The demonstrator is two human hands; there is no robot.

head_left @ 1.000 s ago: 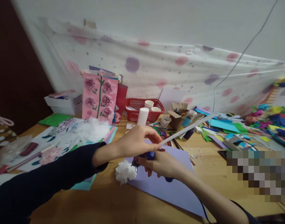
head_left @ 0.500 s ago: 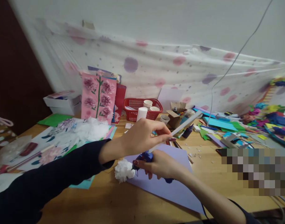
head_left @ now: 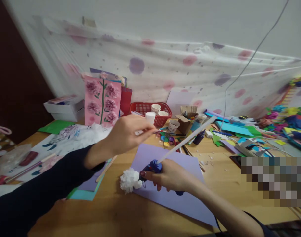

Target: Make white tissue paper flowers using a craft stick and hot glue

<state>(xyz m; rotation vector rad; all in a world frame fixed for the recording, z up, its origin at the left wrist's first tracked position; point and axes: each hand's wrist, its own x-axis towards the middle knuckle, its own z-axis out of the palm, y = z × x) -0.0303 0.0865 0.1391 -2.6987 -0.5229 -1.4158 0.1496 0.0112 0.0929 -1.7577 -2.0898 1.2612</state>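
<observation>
My right hand is wrapped round a blue hot glue gun. A long translucent glue stick juts up and right from the gun's back end. The dark nozzle points left and meets the edge of a white ruffled paper flower, partly behind my thumb; whether it touches cannot be told. The flower sits at the left corner of a lilac paper sheet. My left hand hovers above the table, left of the glue stick and apart from it. Its fingertips are pinched together; anything between them is too small to make out.
Behind the hands stand a red basket with paper cups, another cup and a small cardboard box. Paint pots lie nearby. Flower artwork leans at left. Coloured papers crowd the right. The gun's cord runs rightward.
My left hand has come off the glue stick and moved left, its fingertips now drawn together. The paint pots have come into view. My right hand and the glue gun stay nearly in place.
</observation>
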